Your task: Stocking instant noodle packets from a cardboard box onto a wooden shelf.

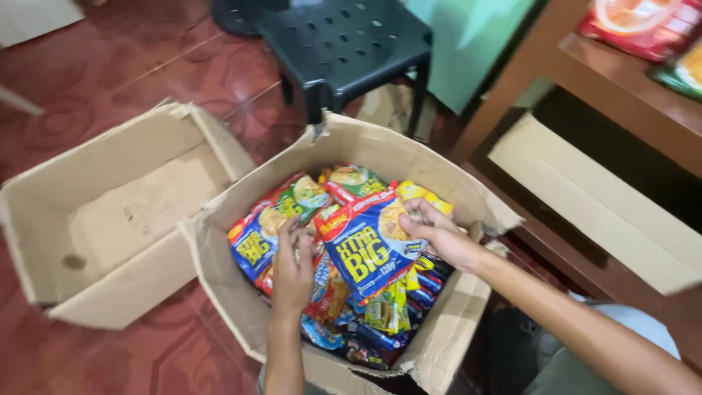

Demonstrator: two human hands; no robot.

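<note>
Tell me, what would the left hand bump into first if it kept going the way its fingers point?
Probably the green noodle packet just beyond the left hand, then the far wall of the cardboard box. Depth is hard to judge.

Lower packets (pixel 365 333) buried under the top layer, box (pixel 241 307) front wall cut by the bottom edge, shelf packets (pixel 643 25) cropped at top, possibly snack bags, stool (pixel 344 44) top cropped

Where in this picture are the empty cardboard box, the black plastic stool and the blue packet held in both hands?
Empty cardboard box (pixel 139 212), head view, bare inner floor.
Black plastic stool (pixel 344 44), head view, perforated seat.
Blue packet (pixel 365 249), head view, middle of its front.
</note>
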